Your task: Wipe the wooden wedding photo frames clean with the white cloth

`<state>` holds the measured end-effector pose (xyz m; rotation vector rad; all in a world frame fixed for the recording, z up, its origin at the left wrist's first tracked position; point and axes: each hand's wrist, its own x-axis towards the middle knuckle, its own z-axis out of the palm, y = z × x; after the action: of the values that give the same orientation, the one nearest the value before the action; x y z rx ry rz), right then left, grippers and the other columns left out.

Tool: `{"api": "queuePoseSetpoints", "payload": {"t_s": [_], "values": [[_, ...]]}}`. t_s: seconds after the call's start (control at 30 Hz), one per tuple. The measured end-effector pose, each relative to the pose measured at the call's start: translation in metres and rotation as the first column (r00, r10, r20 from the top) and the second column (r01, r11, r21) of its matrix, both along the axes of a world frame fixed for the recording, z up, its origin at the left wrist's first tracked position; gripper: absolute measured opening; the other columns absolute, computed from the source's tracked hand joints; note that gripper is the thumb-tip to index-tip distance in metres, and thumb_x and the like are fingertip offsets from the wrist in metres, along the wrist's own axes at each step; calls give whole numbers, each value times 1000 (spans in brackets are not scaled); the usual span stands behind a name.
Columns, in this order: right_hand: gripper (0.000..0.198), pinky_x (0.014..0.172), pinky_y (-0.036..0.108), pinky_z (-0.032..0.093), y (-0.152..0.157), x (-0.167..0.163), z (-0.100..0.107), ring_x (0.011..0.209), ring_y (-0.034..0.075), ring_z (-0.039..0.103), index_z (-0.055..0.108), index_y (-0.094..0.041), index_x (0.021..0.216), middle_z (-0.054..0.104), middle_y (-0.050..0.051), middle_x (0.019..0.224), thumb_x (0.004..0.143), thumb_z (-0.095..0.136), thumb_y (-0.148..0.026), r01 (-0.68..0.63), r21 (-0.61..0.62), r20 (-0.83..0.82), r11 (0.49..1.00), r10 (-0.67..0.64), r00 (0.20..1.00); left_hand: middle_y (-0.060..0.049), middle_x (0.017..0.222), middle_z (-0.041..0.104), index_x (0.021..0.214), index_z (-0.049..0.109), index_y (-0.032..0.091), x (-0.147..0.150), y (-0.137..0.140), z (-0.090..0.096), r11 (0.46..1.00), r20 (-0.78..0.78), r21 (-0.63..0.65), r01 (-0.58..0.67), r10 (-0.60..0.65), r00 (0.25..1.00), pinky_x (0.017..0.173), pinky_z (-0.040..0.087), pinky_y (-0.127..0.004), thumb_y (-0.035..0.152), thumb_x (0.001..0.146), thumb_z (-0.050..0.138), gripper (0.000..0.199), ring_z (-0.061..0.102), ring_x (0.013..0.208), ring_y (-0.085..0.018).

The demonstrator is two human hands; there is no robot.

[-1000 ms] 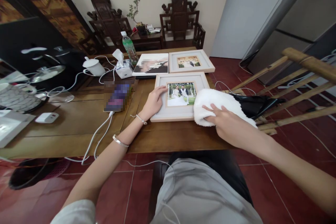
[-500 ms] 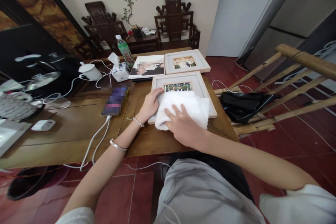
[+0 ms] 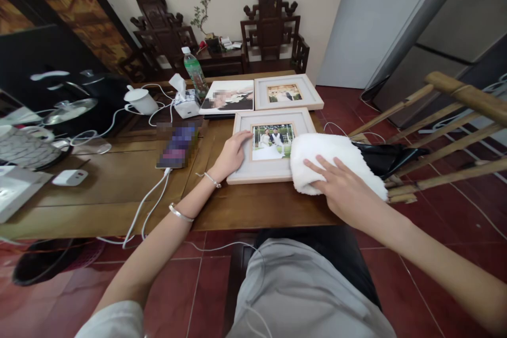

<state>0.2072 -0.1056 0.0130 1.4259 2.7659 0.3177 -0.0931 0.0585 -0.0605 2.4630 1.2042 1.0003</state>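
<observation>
A light wooden picture frame [image 3: 259, 179] with a photo of two people lies flat near the table's right front corner. My left hand [image 3: 231, 157] grips its left edge, fingers bent over the rim and onto the glass. Under my right hand [image 3: 336, 182] is a fluffy white towel [image 3: 336, 150], bunched and held beneath my fingers. The towel covers the frame's lower right corner and hangs out past the table's right edge. Behind it lie a second picture frame [image 3: 309, 107] and an unframed photo panel [image 3: 237, 86].
A phone [image 3: 178, 145] with a charging cable lies to the left. Further back stand a tissue box [image 3: 187, 104], a green-labelled bottle [image 3: 195, 71] and a white lidded cup [image 3: 140, 100]. A bamboo rack [image 3: 431, 111] stands beyond the table's right edge.
My right hand has slid the towel rightward across the frame, uncovering the photo. My left hand stays on the frame's left edge. The whole view has shifted slightly.
</observation>
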Motion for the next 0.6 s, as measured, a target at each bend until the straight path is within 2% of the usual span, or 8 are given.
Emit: {"api": "queuePoseSetpoints", "payload": {"t_s": [0.1, 0.3, 0.4, 0.47, 0.6], "values": [[53, 110, 65, 44, 3, -16, 4, 142, 43, 47, 78, -15, 115, 52, 16, 154, 75, 51, 5, 2, -46, 6, 999, -2, 1000, -10, 137, 69, 127, 67, 17, 1, 0, 0, 1000, 5, -11, -6, 6, 1000, 120, 42, -46, -4, 75, 40, 62, 60, 134, -23], [43, 113, 68, 38, 18, -88, 6, 143, 43, 45, 77, -15, 117, 51, 17, 155, 89, 48, -2, -111, -149, -50, 983, 105, 993, -10, 136, 69, 125, 68, 16, 1, -1, 1, 998, 83, -59, -19, 23, 996, 120, 41, -45, 1, 82, 41, 53, 61, 132, -23], [38, 112, 68, 39, 27, -117, 1, 140, 43, 48, 77, -16, 114, 55, 18, 151, 94, 46, -9, -189, -113, -114, 976, 176, 978, -11, 135, 70, 127, 67, 15, 2, -4, 3, 987, 203, -158, -42, 74, 976, 117, 45, -43, 15, 97, 40, 41, 65, 127, -23], [37, 111, 67, 39, 35, -128, -1, 139, 42, 49, 77, -16, 115, 57, 18, 149, 95, 46, -11, -195, -102, -143, 976, 179, 973, -11, 139, 68, 131, 65, 16, 4, -7, 5, 974, 276, -216, -69, 129, 953, 117, 45, -43, 28, 104, 38, 40, 63, 130, -23], [38, 110, 63, 41, 58, -134, 3, 142, 39, 47, 73, -16, 121, 57, 17, 150, 93, 49, -9, -155, -198, -108, 968, 136, 985, -12, 148, 61, 138, 60, 16, 6, -10, 6, 967, 299, -230, -107, 175, 938, 122, 38, -42, 43, 110, 31, 49, 55, 140, -24]]}}
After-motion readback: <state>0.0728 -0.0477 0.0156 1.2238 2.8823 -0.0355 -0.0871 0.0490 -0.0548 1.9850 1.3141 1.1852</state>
